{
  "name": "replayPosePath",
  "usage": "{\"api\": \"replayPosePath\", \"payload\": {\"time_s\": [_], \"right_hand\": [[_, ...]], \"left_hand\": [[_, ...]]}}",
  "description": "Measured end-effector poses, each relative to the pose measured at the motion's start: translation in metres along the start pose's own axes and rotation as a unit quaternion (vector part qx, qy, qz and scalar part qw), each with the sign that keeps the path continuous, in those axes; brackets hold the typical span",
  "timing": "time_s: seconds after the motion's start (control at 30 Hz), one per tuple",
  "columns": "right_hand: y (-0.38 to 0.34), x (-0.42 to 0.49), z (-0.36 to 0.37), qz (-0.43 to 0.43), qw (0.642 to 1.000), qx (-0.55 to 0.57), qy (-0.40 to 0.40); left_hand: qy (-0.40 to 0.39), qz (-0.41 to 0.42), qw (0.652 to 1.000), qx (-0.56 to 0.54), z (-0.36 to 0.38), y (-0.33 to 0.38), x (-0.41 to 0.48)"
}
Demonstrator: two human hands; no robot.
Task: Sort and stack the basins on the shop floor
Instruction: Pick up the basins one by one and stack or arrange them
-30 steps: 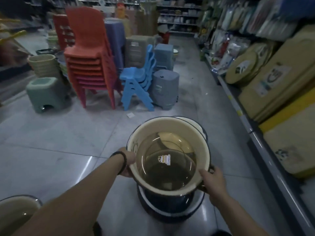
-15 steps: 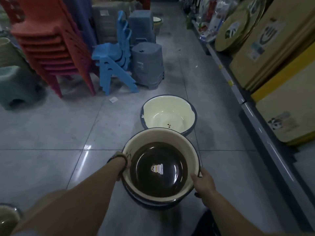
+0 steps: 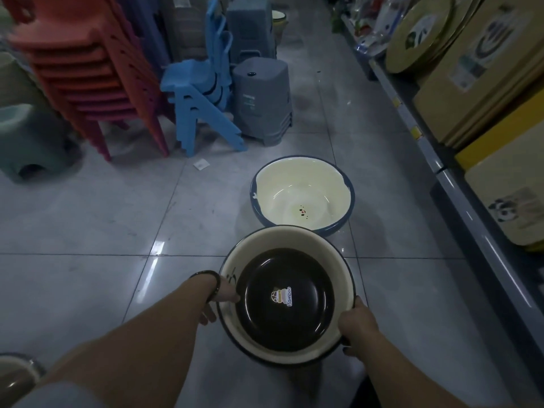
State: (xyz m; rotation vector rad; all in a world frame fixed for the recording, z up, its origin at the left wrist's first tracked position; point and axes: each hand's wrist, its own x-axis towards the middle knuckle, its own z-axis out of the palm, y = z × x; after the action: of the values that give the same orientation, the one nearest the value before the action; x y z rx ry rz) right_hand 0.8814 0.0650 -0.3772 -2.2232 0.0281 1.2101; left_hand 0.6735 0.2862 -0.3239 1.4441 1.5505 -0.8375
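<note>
I hold a cream basin (image 3: pixel 297 237) with a dark blue rim and a dark bottom bearing a small sticker, low over the floor. My left hand (image 3: pixel 219 298) grips its left rim, thumb inside; a black band circles that wrist. My right hand (image 3: pixel 357 326) grips the right rim. A second cream basin (image 3: pixel 303 189) with a blue outside and a small face printed inside stands on the tiles just beyond. Part of another basin (image 3: pixel 14 375) shows at the bottom left corner.
Stacked red chairs (image 3: pixel 88 69), blue step chairs (image 3: pixel 203 92) and grey stools (image 3: pixel 262 98) stand ahead on the left. A green stool (image 3: pixel 29 142) is at far left. A shelf (image 3: pixel 441 160) of boards and trays runs along the right.
The held basin came down from over a dark basin beneath it and sits lower and nearer me. My view tilted down, and the second cream basin came into full view.
</note>
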Motion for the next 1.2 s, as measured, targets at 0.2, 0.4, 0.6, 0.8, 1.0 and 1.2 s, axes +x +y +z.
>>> {"api": "replayPosePath", "payload": {"time_s": [0.2,0.4,0.6,0.8,1.0,1.2], "right_hand": [[-0.016,-0.010,0.011,-0.018,0.992,-0.094,0.080],[-0.076,-0.081,0.058,-0.197,0.955,-0.208,0.077],[-0.092,-0.170,0.191,-0.319,0.923,-0.126,-0.173],[-0.043,-0.215,0.332,-0.245,0.893,-0.156,-0.344],[-0.016,-0.229,0.459,-0.176,0.881,-0.210,-0.386],[0.018,-0.224,0.548,-0.088,0.892,-0.251,-0.365]], "left_hand": [[0.028,0.058,0.995,0.080,-0.018,-0.005,-0.009],[0.109,0.211,0.968,0.086,-0.047,-0.014,-0.074],[0.207,0.144,0.963,0.094,-0.067,-0.148,-0.114],[0.202,0.013,0.973,0.107,-0.092,-0.314,-0.105],[0.214,-0.018,0.973,0.088,-0.119,-0.408,-0.076],[0.179,-0.004,0.982,0.053,-0.133,-0.438,-0.065]]}}
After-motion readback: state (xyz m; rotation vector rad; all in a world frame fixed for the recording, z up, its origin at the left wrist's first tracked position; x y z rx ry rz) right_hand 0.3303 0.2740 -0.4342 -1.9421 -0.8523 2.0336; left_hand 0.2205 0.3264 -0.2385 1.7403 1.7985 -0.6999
